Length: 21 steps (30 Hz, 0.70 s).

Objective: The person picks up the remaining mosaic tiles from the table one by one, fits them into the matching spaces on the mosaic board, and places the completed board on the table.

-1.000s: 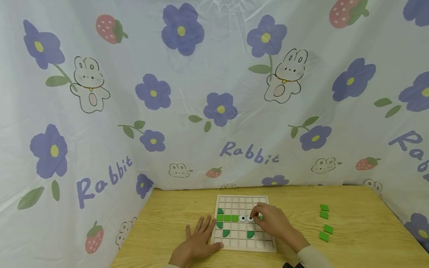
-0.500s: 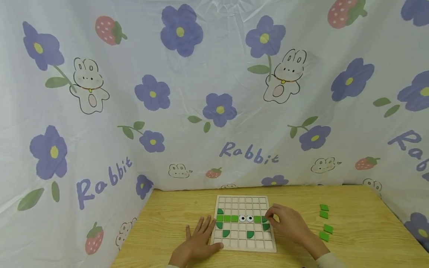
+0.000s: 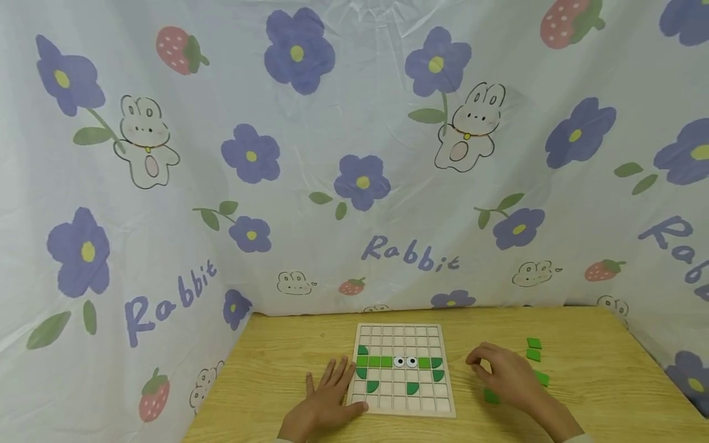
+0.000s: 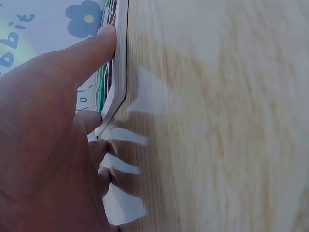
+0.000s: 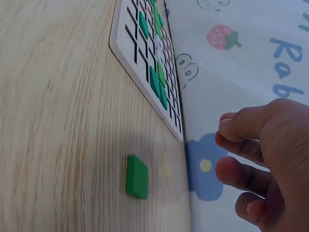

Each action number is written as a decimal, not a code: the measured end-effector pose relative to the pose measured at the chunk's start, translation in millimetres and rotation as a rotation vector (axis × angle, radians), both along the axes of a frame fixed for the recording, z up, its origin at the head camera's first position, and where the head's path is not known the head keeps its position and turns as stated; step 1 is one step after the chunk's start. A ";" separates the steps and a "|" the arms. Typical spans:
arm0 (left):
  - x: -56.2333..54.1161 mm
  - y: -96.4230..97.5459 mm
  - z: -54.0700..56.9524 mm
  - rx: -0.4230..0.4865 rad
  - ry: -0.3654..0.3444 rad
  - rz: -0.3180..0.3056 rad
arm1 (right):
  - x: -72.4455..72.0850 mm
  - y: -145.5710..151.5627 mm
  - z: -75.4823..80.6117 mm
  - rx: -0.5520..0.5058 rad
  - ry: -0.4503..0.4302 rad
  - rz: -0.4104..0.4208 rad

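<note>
A wooden grid board (image 3: pixel 399 404) lies on the table with a row of bright green square tiles (image 3: pixel 375 362) and two round eye pieces (image 3: pixel 411 362) across it. Dark green quarter-round pieces (image 3: pixel 412 388) sit in other cells. My left hand (image 3: pixel 324 403) rests with spread fingers at the board's left edge; its thumb touches the near left corner, seen also in the left wrist view. To the right of the board hovers my right hand (image 3: pixel 504 372), fingers loosely bent and nothing between them. Below it a loose green tile (image 5: pixel 137 177) lies on the table.
Several loose green tiles lie to the right of the right hand, among them a far one (image 3: pixel 533 343); the hand and forearm cover part of that area. A patterned curtain (image 3: pixel 310 246) hangs behind the wooden table (image 3: pixel 288 335).
My right hand has left the board's eye row, moving right past the board's right edge toward the loose tiles. A green tile below it has come into view. The left hand stays put.
</note>
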<state>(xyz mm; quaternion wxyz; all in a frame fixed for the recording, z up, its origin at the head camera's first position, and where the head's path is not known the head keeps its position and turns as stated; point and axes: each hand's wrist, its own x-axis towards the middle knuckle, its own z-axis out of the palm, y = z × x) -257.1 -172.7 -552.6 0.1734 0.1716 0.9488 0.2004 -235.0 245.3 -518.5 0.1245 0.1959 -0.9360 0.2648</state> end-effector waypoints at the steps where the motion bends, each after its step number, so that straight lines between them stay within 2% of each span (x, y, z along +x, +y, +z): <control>1: 0.0 -0.2 0.0 0.000 0.000 0.001 | 1.1 2.8 0.2 -0.003 -0.001 -0.006; 9: 2.7 -1.7 1.5 0.011 0.005 -0.002 | 13.6 21.4 -2.5 0.038 -0.070 -0.056; 15: 3.3 -1.3 3.8 0.008 0.003 0.002 | 21.5 26.2 -9.6 0.062 -0.184 -0.135; 21: 3.8 -0.1 6.4 0.017 -0.002 -0.003 | 27.3 30.3 -20.2 0.053 -0.214 -0.113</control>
